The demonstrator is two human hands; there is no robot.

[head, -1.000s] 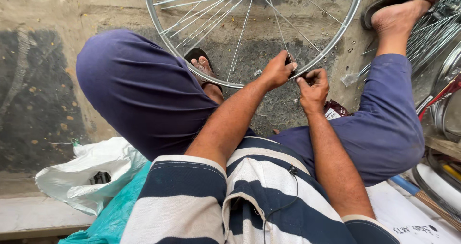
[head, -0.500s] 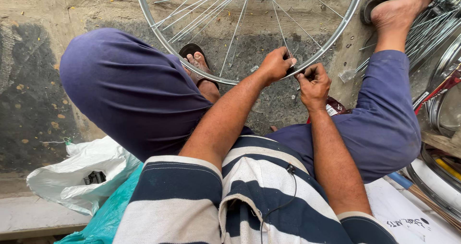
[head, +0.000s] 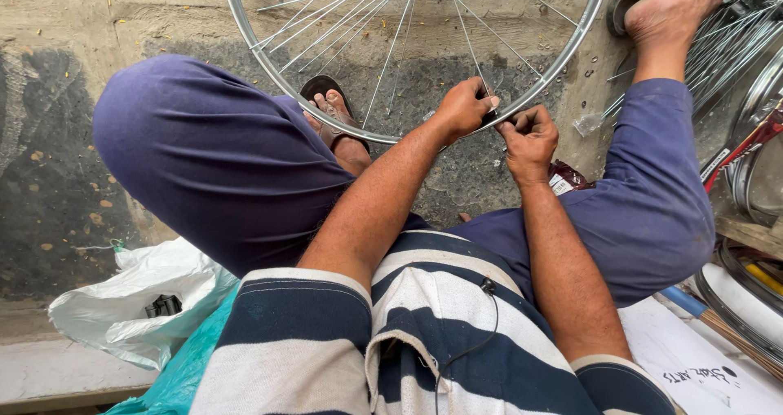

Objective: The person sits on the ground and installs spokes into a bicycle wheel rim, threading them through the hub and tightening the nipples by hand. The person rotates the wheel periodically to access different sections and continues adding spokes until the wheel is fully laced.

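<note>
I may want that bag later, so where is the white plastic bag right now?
In the head view the white plastic bag lies at lower left on the ground, below the person's left knee, beside a teal bag.

white plastic bag (head: 134, 301), teal bag (head: 183, 366), spare rims (head: 754, 137)

The wheel rim (head: 571, 44) is bright, glossy metal, its spokes (head: 367, 23) thin shiny wire. The floor (head: 122, 15) is rough, stained concrete. The bag (head: 130, 301) is crinkled white plastic. The trousers (head: 204, 154) are matt cloth.

Stained concrete floor (head: 98, 23), daylit
</note>
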